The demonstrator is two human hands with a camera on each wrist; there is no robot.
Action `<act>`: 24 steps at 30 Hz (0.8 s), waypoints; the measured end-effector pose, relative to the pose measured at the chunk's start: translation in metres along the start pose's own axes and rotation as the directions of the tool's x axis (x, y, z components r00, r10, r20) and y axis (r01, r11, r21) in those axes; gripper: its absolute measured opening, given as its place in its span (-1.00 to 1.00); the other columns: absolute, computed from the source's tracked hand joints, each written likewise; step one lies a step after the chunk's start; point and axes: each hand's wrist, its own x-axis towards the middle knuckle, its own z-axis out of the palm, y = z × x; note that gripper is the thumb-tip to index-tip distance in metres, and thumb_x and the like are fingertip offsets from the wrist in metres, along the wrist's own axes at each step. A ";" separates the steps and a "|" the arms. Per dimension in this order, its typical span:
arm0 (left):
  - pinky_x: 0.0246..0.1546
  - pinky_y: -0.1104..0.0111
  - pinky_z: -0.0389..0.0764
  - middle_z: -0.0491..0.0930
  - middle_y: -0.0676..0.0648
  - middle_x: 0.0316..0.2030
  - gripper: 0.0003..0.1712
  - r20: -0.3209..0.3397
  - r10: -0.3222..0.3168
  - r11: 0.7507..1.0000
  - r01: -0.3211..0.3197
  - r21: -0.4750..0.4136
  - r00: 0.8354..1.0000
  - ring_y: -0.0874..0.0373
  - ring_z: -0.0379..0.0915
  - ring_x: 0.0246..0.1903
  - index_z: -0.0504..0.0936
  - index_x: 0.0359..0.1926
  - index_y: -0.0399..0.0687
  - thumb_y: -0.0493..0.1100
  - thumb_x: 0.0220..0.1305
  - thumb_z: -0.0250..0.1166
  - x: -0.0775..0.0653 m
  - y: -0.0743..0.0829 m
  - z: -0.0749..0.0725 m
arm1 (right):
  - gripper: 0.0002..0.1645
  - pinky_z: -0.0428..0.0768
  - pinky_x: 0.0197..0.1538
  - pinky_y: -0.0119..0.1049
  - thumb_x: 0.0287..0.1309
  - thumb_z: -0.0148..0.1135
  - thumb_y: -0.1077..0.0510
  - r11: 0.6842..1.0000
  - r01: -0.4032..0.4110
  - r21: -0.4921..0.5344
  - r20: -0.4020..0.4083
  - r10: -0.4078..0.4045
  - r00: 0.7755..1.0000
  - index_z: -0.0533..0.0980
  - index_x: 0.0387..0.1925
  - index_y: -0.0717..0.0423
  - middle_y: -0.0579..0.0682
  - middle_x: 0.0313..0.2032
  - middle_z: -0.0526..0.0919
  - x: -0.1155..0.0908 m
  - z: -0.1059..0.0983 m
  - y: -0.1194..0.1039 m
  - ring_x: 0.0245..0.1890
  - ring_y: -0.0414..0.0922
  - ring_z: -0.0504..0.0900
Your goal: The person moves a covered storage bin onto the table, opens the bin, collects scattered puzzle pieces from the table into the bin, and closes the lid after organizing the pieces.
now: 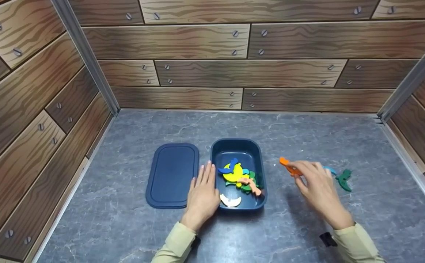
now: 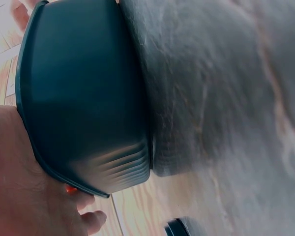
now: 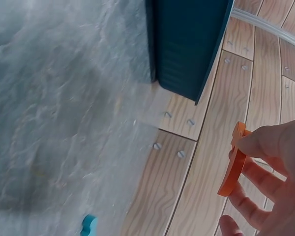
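My right hand (image 1: 316, 186) pinches an orange figure-shaped piece (image 1: 284, 162) between thumb and fingers, right of the box; the right wrist view shows the same orange piece (image 3: 231, 174) held up. With fingers straight, my left hand (image 1: 202, 195) rests along the left rim of a dark blue plastic box (image 1: 263, 182). Inside the box lie several coloured pieces: a blue one (image 1: 227, 169), a yellow one (image 1: 231, 175), a peach one (image 1: 250, 185), green ones and a cream crescent (image 1: 230, 201). Beyond the right hand lie a green piece (image 1: 344, 179) and a partly hidden light-blue piece (image 1: 330, 170).
A flat dark blue lid (image 1: 172, 175) lies on the grey marbled table (image 1: 289, 128), left of the box and close to the left hand. Wood-patterned walls (image 1: 245, 69) with metal corner strips enclose the table at the back and both sides.
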 end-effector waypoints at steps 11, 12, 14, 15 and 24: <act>0.40 -0.05 0.02 -0.17 0.01 0.55 -0.23 0.003 0.006 1.000 -0.006 0.004 1.000 0.02 -0.29 0.51 -0.01 0.56 -0.07 -0.13 0.40 0.02 0.000 -0.001 -0.001 | -0.45 0.25 -0.20 -0.11 0.02 0.42 0.39 0.998 0.065 0.023 -0.016 -0.064 0.998 0.63 0.06 -0.08 -0.06 -0.03 0.67 0.017 0.012 -0.022 -0.13 -0.01 0.50; 0.40 -0.06 0.02 -0.16 0.00 0.55 -0.23 0.002 0.007 1.000 -0.007 0.002 1.000 0.02 -0.28 0.51 0.00 0.56 -0.08 -0.14 0.39 0.02 0.000 -0.001 -0.001 | -0.46 0.25 -0.20 -0.12 0.03 0.42 0.38 0.997 0.070 0.025 -0.013 -0.070 0.997 0.63 0.06 -0.08 -0.07 -0.03 0.67 0.018 0.013 -0.024 -0.13 -0.02 0.50; 0.40 -0.06 0.02 -0.17 0.01 0.55 -0.23 0.006 0.004 1.000 -0.004 -0.002 1.000 0.02 -0.28 0.51 -0.01 0.56 -0.07 -0.15 0.39 0.02 0.000 -0.001 -0.001 | -0.47 0.26 -0.19 -0.13 0.04 0.41 0.37 0.996 0.084 0.027 -0.007 -0.084 0.996 0.63 0.06 -0.09 -0.07 -0.04 0.66 0.021 0.016 -0.027 -0.13 -0.02 0.50; 0.40 -0.06 0.02 -0.17 0.02 0.55 -0.23 0.008 0.003 1.000 -0.003 -0.002 1.000 0.03 -0.28 0.51 -0.02 0.56 -0.07 -0.15 0.39 0.01 0.000 -0.001 -0.001 | -0.47 0.26 -0.19 -0.13 0.04 0.41 0.37 0.995 0.092 0.025 -0.005 -0.092 0.996 0.62 0.06 -0.08 -0.07 -0.04 0.66 0.023 0.017 -0.029 -0.12 -0.02 0.50; 0.41 -0.04 0.00 -0.17 0.03 0.55 -0.23 0.013 -0.005 1.000 0.005 -0.001 1.000 0.04 -0.29 0.51 -0.02 0.56 -0.06 -0.14 0.40 0.01 0.001 0.001 -0.002 | -0.48 0.29 -0.17 -0.14 0.02 0.44 0.34 0.990 0.135 0.027 0.025 -0.136 0.990 0.63 0.05 -0.07 -0.10 -0.03 0.66 0.036 0.032 -0.047 -0.11 -0.03 0.50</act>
